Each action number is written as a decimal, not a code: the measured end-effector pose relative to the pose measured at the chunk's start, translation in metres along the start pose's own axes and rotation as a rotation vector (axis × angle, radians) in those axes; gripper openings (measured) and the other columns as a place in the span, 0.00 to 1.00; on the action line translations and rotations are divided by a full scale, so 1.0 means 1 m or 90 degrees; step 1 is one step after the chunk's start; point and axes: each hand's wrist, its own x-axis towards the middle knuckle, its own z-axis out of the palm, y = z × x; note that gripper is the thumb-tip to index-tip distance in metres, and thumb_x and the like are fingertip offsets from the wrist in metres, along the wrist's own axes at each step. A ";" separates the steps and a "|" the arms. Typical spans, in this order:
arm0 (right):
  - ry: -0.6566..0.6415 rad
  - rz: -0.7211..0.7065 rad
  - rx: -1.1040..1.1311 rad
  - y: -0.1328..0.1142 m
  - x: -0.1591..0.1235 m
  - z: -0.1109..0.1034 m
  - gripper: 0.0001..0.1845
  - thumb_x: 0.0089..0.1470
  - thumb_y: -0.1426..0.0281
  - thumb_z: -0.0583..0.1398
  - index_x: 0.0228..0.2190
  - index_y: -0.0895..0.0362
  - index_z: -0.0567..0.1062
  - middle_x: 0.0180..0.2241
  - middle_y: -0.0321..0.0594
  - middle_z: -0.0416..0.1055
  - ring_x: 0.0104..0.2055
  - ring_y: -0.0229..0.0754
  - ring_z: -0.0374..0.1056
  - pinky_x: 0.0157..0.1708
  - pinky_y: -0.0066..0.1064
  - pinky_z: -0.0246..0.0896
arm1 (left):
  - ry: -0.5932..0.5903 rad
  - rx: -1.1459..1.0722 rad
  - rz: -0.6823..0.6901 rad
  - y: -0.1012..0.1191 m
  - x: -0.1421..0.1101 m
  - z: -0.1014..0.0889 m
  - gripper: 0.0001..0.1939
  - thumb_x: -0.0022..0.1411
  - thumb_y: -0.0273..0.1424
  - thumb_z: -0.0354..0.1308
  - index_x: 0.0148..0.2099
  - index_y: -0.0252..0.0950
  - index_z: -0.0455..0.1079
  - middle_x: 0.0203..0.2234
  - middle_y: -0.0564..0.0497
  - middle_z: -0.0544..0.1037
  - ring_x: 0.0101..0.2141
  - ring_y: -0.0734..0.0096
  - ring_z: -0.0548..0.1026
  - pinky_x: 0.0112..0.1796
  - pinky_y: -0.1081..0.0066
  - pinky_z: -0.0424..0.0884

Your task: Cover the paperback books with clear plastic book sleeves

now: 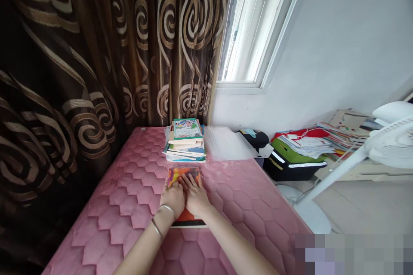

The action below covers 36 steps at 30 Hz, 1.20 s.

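Note:
An orange book (184, 217) with yellow and purple on its cover lies flat on the pink quilted mattress (129, 200). A faint clear film edge seems to show just beyond its far end. My left hand (173, 201) presses on the left part of the cover with fingers curled in; whatever they might pinch is hidden. Beside it, my right hand (195, 195) rests flat on the cover, fingers spread. The two hands almost touch at the thumbs. Two silver bangles circle my left wrist.
Beyond the book stands a stack of books (185, 150), a green-bordered one on top. To its right lie clear plastic sheets (226, 144). A white fan (338, 176), a green and black box (293, 161) and piled papers (348, 131) are right of the bed; a brown curtain (155, 51) hangs left.

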 end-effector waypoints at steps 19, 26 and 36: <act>0.035 0.146 -0.005 0.035 0.037 0.021 0.30 0.64 0.63 0.37 0.65 0.57 0.43 0.68 0.39 0.35 0.69 0.46 0.28 0.63 0.54 0.24 | -0.033 -0.163 -0.048 0.001 0.062 0.022 0.30 0.68 0.39 0.29 0.67 0.32 0.48 0.66 0.46 0.49 0.65 0.66 0.48 0.63 0.56 0.42; 0.032 0.169 -0.007 0.029 0.038 0.011 0.31 0.64 0.61 0.35 0.64 0.59 0.47 0.67 0.41 0.36 0.69 0.44 0.30 0.63 0.53 0.23 | -0.012 -0.113 -0.154 -0.040 0.041 0.029 0.29 0.67 0.37 0.34 0.68 0.38 0.44 0.67 0.50 0.45 0.66 0.62 0.43 0.62 0.47 0.36; 0.056 0.033 0.002 -0.022 -0.019 0.022 0.31 0.64 0.61 0.38 0.64 0.60 0.49 0.67 0.41 0.38 0.69 0.44 0.34 0.66 0.45 0.26 | -0.020 -0.078 -0.149 -0.039 0.038 0.031 0.29 0.67 0.35 0.33 0.68 0.37 0.43 0.67 0.51 0.45 0.66 0.63 0.41 0.62 0.47 0.35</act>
